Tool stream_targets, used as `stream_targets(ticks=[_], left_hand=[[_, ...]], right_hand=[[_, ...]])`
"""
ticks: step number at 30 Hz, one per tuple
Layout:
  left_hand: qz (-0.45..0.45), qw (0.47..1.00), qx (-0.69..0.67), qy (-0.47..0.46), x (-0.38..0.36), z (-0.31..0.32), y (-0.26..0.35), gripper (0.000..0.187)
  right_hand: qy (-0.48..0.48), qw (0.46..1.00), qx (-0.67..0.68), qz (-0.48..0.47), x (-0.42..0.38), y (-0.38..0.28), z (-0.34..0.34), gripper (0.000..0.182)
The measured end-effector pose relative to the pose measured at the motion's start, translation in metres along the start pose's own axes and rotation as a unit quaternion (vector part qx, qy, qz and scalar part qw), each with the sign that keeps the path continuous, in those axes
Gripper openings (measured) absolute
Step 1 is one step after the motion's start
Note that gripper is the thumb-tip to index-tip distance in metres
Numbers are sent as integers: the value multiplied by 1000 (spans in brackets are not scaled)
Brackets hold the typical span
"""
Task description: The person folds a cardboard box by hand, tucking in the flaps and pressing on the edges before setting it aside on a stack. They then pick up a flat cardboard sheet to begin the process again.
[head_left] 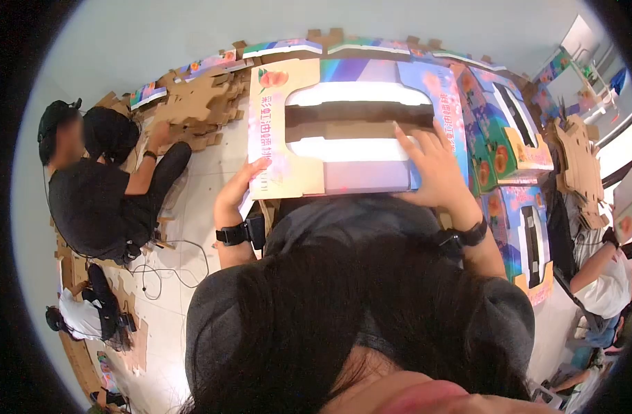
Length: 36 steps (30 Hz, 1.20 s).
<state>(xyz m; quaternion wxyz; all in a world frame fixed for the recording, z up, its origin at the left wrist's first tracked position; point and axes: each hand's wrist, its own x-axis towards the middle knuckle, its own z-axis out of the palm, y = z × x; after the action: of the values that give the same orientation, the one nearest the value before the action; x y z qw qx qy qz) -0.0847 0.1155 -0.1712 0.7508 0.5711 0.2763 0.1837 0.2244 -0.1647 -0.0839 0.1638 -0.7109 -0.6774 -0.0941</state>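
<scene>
Cardboard all the way here: the person's left hand (237, 196) has its grip pinched on the near-left corner of a printed gift box (350, 127), fingers over the edge and thumb seemingly under, while the right hand (437, 169) lies flat and spread on the box's top right, pressing rather than clasping. The box sits right in front of the person, held up close to the chest, its window cutout (357, 121) facing up. Looks like the step in hand is squaring up or closing the folded carton; the next move probably calls for keeping that left corner steady while the right hand pushes a flap home, without creasing the thin board around the cutout. No surface in play, it's all done over a pale tiled floor (192, 228). Finished boxes (506, 148) stack up just to the right, brown die-cut inserts (199, 103) pile behind, and another person (99, 193) in black sits on the floor to the left, reaching into that pile.
</scene>
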Motion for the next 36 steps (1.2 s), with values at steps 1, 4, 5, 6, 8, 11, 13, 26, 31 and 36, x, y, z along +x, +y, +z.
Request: stream_targets(ticks=[1, 4, 5, 6, 8, 11, 13, 26, 31, 36], left_hand=[[15, 1000, -2, 8, 3, -9, -11, 68], [55, 998, -23, 37, 5, -16, -20, 78], [65, 996, -40, 49, 6, -10, -16, 83], [78, 994, -56, 60, 4, 5, -2, 88], [60, 995, -42, 65, 1, 15, 10, 95], [135, 989, -62, -4, 0, 17, 9, 98], [210, 976, -29, -56, -2, 20, 5, 103], [367, 897, 245, 28, 15, 80, 14, 112], [380, 887, 261, 25, 4, 98, 20, 112], [528, 750, 399, 21, 10, 118, 22, 105]], right_hand=[[24, 1000, 5, 1, -2, -3, 1, 114], [78, 997, 11, 15, -6, -11, 5, 116], [87, 996, 6, 27, -8, -9, 6, 116], [96, 995, 0, 38, -10, -6, 6, 117], [102, 994, 9, 41, -13, -3, 5, 116], [129, 991, -2, 19, -16, 7, 5, 113], [156, 987, -23, -4, -16, 16, 1, 109], [221, 931, 287, 48, 2, 12, 22, 99], [102, 690, 713, 74, -11, -3, -6, 100], [189, 563, 787, 167, -22, -27, -27, 68]])
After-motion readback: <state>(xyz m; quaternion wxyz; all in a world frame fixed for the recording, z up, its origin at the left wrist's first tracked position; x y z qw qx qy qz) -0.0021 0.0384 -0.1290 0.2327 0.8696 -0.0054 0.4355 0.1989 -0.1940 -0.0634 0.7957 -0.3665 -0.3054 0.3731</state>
